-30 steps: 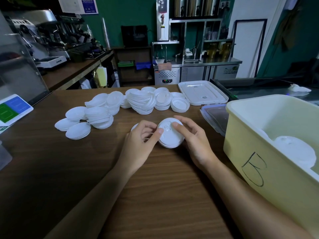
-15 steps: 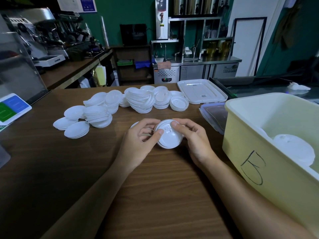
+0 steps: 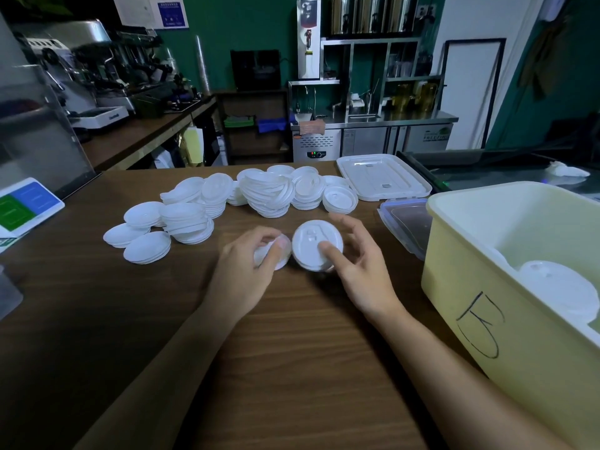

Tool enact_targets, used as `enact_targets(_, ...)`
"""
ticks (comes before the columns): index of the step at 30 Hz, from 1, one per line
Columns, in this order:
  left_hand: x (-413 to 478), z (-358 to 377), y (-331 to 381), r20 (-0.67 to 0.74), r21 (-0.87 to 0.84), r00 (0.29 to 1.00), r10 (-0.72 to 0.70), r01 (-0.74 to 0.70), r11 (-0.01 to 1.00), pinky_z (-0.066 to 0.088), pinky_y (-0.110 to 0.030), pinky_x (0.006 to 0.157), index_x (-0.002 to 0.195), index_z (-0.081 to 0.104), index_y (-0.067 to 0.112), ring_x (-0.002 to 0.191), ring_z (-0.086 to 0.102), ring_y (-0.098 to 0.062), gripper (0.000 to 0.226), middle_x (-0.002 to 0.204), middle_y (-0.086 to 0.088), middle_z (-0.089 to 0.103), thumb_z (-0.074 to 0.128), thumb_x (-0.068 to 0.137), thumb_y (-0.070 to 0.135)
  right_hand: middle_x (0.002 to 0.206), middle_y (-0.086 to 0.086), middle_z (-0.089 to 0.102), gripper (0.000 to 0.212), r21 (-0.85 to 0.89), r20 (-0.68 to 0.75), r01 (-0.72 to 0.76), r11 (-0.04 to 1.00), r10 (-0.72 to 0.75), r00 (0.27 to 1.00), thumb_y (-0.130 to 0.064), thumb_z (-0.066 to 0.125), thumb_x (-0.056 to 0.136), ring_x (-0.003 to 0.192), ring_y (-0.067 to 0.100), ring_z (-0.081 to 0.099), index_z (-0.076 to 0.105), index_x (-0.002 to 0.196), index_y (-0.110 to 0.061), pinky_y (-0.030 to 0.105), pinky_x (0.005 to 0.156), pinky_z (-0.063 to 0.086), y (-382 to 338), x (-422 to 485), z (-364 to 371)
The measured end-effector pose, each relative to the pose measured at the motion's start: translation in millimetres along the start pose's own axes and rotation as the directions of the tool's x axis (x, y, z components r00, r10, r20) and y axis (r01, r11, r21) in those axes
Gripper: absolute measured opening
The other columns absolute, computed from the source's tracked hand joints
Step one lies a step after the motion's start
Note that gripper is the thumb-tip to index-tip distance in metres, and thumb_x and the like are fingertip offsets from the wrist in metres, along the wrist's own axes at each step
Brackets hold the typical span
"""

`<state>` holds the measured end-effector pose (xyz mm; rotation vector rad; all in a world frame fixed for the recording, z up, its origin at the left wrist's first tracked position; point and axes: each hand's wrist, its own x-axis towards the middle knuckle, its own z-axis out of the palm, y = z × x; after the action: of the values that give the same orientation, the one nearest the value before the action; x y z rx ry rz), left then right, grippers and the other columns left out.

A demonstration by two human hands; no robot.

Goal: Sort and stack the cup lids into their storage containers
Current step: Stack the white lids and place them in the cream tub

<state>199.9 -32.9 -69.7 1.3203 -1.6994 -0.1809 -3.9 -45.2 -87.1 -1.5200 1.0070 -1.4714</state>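
Pulled apart since half a second back: then joined on one bundle, now split in two. In left hand [image 3: 246, 271]: a single lid [image 3: 277, 251], pinched with thumb on top and fingers curled under; blurred, so cannot tell if more than one. In right hand [image 3: 360, 271]: the stack [image 3: 316, 245], gripped with thumb pressed on its top face and fingers arched round the far rim. Held side by side, rims nearly touching, just above the table [image 3: 292, 352], mid-front.

Looks like an odd type peeled off the stack, so a sorting step mid-way. Probably leaves the stack ready for the bin [image 3: 487, 287] at right, with a few lids [image 3: 558, 287] of similar look already inside. Most of the job left: big pile [image 3: 263, 196] unsorted just behind the hands.

Thin moulded plastic throughout, white, slightly glossy. On the stack: round, domed top with raised sip flap and rim ridge. On the left: flatter, more translucent, pinkish where fingers show through. In the pile: smooth shallow discs at left, ribbed sip type at right, nested and leaning. For the bin: pale yellow, matte, rigid, rounded corners, hand-drawn B on the wall. Underneath: dark wood-grain laminate.
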Motion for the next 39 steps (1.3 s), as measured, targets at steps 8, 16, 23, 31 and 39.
enact_targets(8,-1,2,-25,0.223,0.261,0.974,0.048,-0.107,0.959,0.055,-0.035,0.08,0.087,0.078,0.019,0.088,0.066,-0.008,0.007,0.092,0.012,0.072,0.08,0.087,0.013,0.125,-0.019,0.069,0.033,-0.145,-0.119,-0.003,0.989,-0.015,0.993,-0.016,0.069,0.099,0.115,0.0,0.062,0.068,0.13,-0.029,0.01,0.087,0.048,3,2,-1)
enact_targets(16,1,-1,-13,0.094,0.138,0.984,-0.148,0.135,0.981,0.041,-0.023,0.069,0.064,0.066,0.021,0.072,0.058,-0.006,0.032,0.074,0.011,0.066,0.097,0.065,0.024,0.114,-0.019,0.071,0.033,-0.091,-0.134,-0.017,0.996,0.005,0.991,-0.009,0.067,0.097,0.101,-0.006,0.063,0.069,0.126,-0.026,0.01,0.079,0.048,2,2,-1)
enact_targets(23,1,-5,6,0.014,-0.134,0.965,-0.26,0.26,0.956,0.06,-0.029,0.068,0.08,0.072,0.018,0.07,0.073,-0.008,0.022,0.074,0.008,0.076,0.093,0.074,0.021,0.105,-0.026,0.07,0.034,-0.078,-0.173,-0.01,0.997,-0.003,0.985,-0.004,0.069,0.093,0.096,-0.006,0.063,0.068,0.119,-0.026,0.016,0.084,0.051,3,4,-3)
enact_targets(31,2,-1,19,0.084,-0.527,0.947,-0.311,0.307,0.793,0.062,-0.023,0.079,0.113,0.074,0.025,0.096,0.077,-0.013,0.026,0.119,-0.004,0.069,0.075,0.093,0.01,0.122,-0.008,0.073,0.028,0.038,-0.109,-0.006,0.999,0.01,0.994,-0.01,0.067,0.101,0.108,-0.002,0.066,0.071,0.127,-0.017,0.011,0.081,0.052,-2,3,-2)
enact_targets(39,-5,11,20,0.038,-0.369,0.972,-0.232,0.23,0.901,0.06,-0.021,0.075,0.108,0.078,0.036,0.075,0.068,-0.001,0.029,0.096,0.005,0.067,0.083,0.087,0.018,0.121,-0.003,0.074,0.025,0.102,0.036,-0.015,0.995,0.012,0.999,-0.02,0.072,0.098,0.115,0.018,0.068,0.072,0.123,-0.021,0.026,0.092,0.055,-6,1,3)
